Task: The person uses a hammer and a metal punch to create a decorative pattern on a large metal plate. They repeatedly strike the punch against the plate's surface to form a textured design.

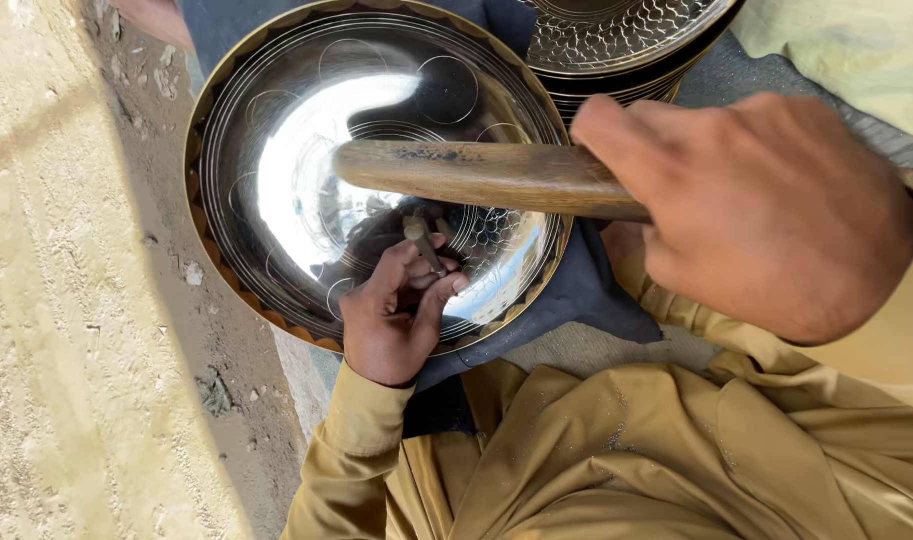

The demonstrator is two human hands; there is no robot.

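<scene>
1. Left hand [391, 320] is resting on the near rim of the polished metal bowl [276, 200], grip closed: fingers are pinching a small metal punch [421, 240].
2. The punch is standing tilted, tip on the bowl's inner face, near the bowl's lower-right area, where a patch of small stamped marks is showing.
3. Right hand [756, 200] is hanging above and to the right of the bowl, grip wrapped tight around a wooden handle [476, 175].
4. The handle is lying roughly level across the bowl, its free end over the bowl's centre, above the punch and apart from it. Can't tell what sort of head it is carrying; none is showing in view.
5. The bowl is sitting tilted on a dark blue cloth [586, 290], scalloped brass-coloured edge all round, engraved circles and rings on the inner face.
6. A stack of patterned metal bowls [616, 40] is sitting just behind it, at top right.
7. Sandy ground [76, 300] is running along the left side.
8. Tan sleeves and garment [626, 450] are filling the lower frame.
</scene>
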